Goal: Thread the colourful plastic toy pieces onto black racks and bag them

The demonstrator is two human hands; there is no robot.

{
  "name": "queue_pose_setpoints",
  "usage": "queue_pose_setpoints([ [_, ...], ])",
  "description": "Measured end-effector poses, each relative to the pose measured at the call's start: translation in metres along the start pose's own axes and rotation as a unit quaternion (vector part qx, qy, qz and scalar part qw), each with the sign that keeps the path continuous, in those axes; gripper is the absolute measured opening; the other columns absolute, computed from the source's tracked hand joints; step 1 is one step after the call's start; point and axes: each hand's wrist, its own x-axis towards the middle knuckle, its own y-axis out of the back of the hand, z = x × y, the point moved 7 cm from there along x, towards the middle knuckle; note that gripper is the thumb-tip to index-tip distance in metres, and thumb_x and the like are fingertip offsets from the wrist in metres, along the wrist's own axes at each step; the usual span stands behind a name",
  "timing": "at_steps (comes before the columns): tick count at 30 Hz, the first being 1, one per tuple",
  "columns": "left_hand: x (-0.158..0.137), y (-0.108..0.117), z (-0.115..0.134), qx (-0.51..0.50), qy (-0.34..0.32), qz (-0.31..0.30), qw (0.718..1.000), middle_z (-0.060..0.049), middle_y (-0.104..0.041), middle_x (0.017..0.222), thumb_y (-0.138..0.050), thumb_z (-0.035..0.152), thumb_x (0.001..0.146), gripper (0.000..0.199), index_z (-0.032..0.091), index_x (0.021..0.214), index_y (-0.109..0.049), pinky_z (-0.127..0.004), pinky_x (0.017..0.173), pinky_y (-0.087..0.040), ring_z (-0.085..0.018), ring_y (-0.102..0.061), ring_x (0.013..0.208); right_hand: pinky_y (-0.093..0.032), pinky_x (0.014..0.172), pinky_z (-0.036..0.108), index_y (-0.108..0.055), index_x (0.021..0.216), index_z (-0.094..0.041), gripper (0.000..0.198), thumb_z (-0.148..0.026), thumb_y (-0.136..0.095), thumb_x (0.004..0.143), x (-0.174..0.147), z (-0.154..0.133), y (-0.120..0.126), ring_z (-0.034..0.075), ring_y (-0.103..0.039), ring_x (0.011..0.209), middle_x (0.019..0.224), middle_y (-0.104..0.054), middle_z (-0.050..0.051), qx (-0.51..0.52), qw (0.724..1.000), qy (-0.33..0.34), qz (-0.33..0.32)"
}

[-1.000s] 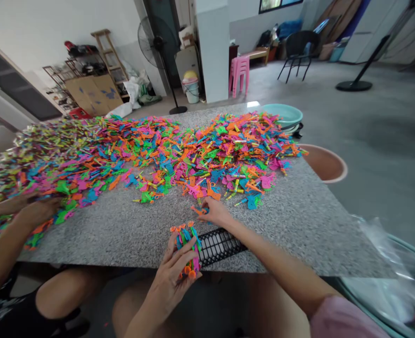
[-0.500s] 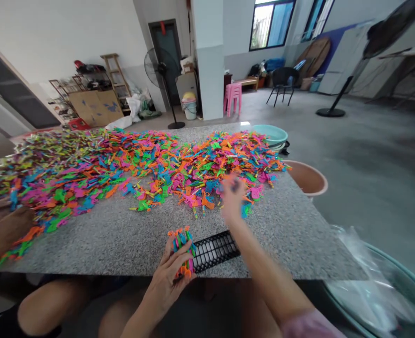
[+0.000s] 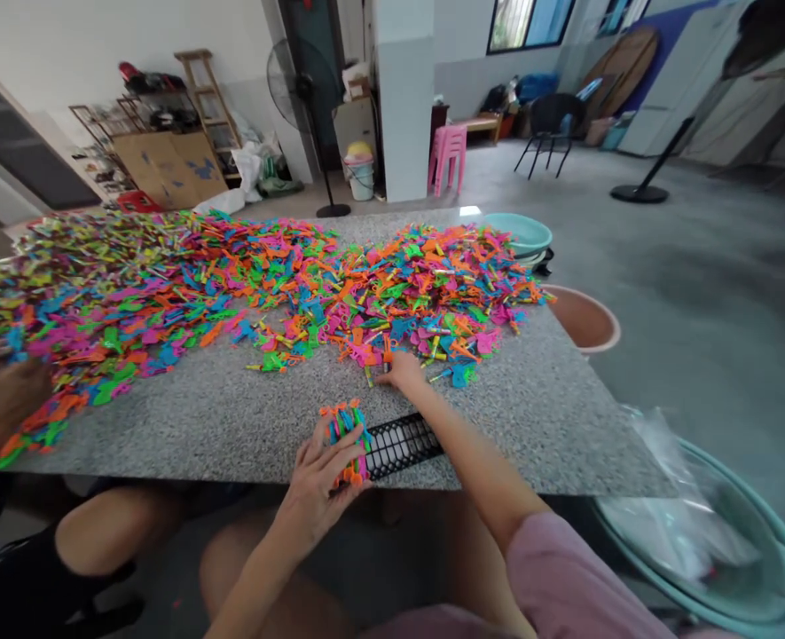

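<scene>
My left hand (image 3: 318, 475) is wrapped round a row of colourful small plastic toys (image 3: 348, 432), which stand packed in the left end of a black plastic rack (image 3: 402, 446) at the table's front edge. The rest of the rack shows bare hexagonal mesh. Beyond it, my right hand (image 3: 404, 374) reaches to the near edge of a heap of bright plastic toys (image 3: 425, 293), many shaped like little pistols. Its fingers close round an orange toy (image 3: 387, 351), which is partly hidden by the hand.
At the left a co-worker's hands (image 3: 6, 390) are over another part of the heap. The speckled table (image 3: 219, 426) ends close to my lap. A brown basin (image 3: 582, 319), a light blue basin (image 3: 518, 232) and a tub with plastic bags (image 3: 718, 532) stand to the right.
My right hand has moved left and nearer along the heap's edge, now at an orange toy. My left hand keeps its hold on the packed toys. The camera has tilted down.
</scene>
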Motion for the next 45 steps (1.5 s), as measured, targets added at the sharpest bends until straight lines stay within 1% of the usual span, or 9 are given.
queue_pose_setpoints([
  [4, 0.006, 0.011, 0.007, 0.058, -0.024, 0.002, 0.998, -0.002, -0.064, 0.133, -0.065, 0.031, 0.089, 0.024, 0.030, 0.113, -0.067, -0.050, 0.106, -0.035, -0.033, -0.032, 0.143, -0.049, 0.059, 0.024, -0.061, 0.064, -0.017, 0.017, -0.023, -0.076, 0.070, -0.007, 0.016, -0.009, 0.020, -0.069, 0.065, 0.058, -0.066, 0.003, 0.134, 0.991, -0.017, -0.015],
  [9, 0.014, 0.014, 0.012, 0.065, -0.059, -0.030, 0.996, -0.003, -0.060, 0.137, -0.061, 0.024, 0.089, 0.026, 0.028, 0.115, -0.065, -0.044, 0.105, -0.035, -0.029, -0.040, 0.138, -0.044, 0.049, 0.019, -0.055, 0.075, -0.018, 0.007, -0.012, -0.059, 0.076, -0.059, 0.041, -0.020, 0.012, -0.062, 0.049, 0.054, -0.057, -0.007, 0.298, 0.950, 0.037, -0.089],
  [13, 0.016, 0.008, 0.006, 0.034, -0.060, -0.086, 0.994, -0.002, -0.062, 0.135, -0.060, 0.030, 0.092, 0.030, 0.027, 0.122, -0.059, -0.043, 0.107, -0.035, -0.026, -0.039, 0.138, -0.040, 0.051, 0.020, -0.053, 0.074, -0.019, 0.010, -0.011, -0.058, 0.074, -0.106, 0.044, -0.021, 0.010, -0.056, 0.048, 0.053, -0.053, -0.008, 0.243, 0.962, 0.098, -0.077],
  [17, 0.014, 0.006, 0.005, 0.020, -0.046, -0.090, 0.995, -0.004, -0.057, 0.141, -0.057, 0.034, 0.096, 0.027, 0.024, 0.120, -0.059, -0.047, 0.113, -0.030, -0.027, -0.028, 0.146, -0.042, 0.054, 0.023, -0.052, 0.083, -0.021, 0.012, -0.019, -0.062, 0.076, -0.136, 0.043, -0.026, 0.013, -0.058, 0.053, 0.059, -0.055, -0.007, 0.261, 0.962, 0.080, -0.026],
  [21, 0.014, 0.004, 0.006, 0.024, -0.029, -0.094, 0.995, -0.005, -0.058, 0.140, -0.056, 0.036, 0.096, 0.024, 0.023, 0.116, -0.060, -0.049, 0.114, -0.029, -0.029, -0.026, 0.146, -0.046, 0.058, 0.024, -0.052, 0.087, -0.020, 0.012, -0.019, -0.061, 0.079, -0.153, 0.028, -0.047, 0.015, -0.063, 0.059, 0.064, -0.061, -0.004, 0.302, 0.946, 0.094, -0.065],
  [28, 0.014, 0.002, 0.005, 0.022, -0.029, -0.099, 0.994, -0.004, -0.056, 0.142, -0.054, 0.038, 0.097, 0.027, 0.023, 0.118, -0.059, -0.049, 0.115, -0.027, -0.028, -0.027, 0.146, -0.046, 0.065, 0.026, -0.052, 0.112, -0.017, 0.032, -0.017, -0.062, 0.082, -0.167, 0.000, -0.055, 0.019, -0.066, 0.070, 0.078, -0.068, 0.003, 0.206, 0.968, 0.138, -0.023],
  [35, 0.014, 0.002, 0.002, 0.017, -0.021, -0.092, 0.995, -0.005, -0.058, 0.140, -0.055, 0.038, 0.096, 0.027, 0.023, 0.117, -0.060, -0.047, 0.114, -0.027, -0.029, -0.029, 0.146, -0.045, 0.067, 0.027, -0.062, 0.079, -0.019, 0.006, -0.022, -0.067, 0.081, -0.162, -0.006, -0.051, 0.022, -0.066, 0.077, 0.078, -0.070, 0.006, 0.082, 0.988, 0.123, -0.039],
  [41, 0.014, 0.002, 0.003, 0.020, -0.024, -0.099, 0.995, -0.005, -0.056, 0.142, -0.052, 0.038, 0.097, 0.028, 0.023, 0.119, -0.058, -0.048, 0.114, -0.025, -0.029, -0.028, 0.146, -0.046, 0.073, 0.027, -0.066, 0.090, -0.019, 0.010, -0.016, -0.065, 0.081, -0.159, -0.016, -0.047, 0.021, -0.066, 0.082, 0.087, -0.072, 0.007, 0.056, 0.980, 0.186, -0.032],
  [45, 0.013, 0.003, 0.003, 0.019, -0.015, -0.096, 0.995, -0.006, -0.056, 0.142, -0.053, 0.037, 0.096, 0.028, 0.022, 0.120, -0.058, -0.047, 0.113, -0.028, -0.030, -0.033, 0.143, -0.046, 0.073, 0.027, -0.066, 0.086, -0.019, 0.007, -0.018, -0.068, 0.079, -0.155, -0.013, -0.050, 0.022, -0.067, 0.082, 0.087, -0.072, 0.007, 0.035, 0.984, 0.167, -0.052],
])
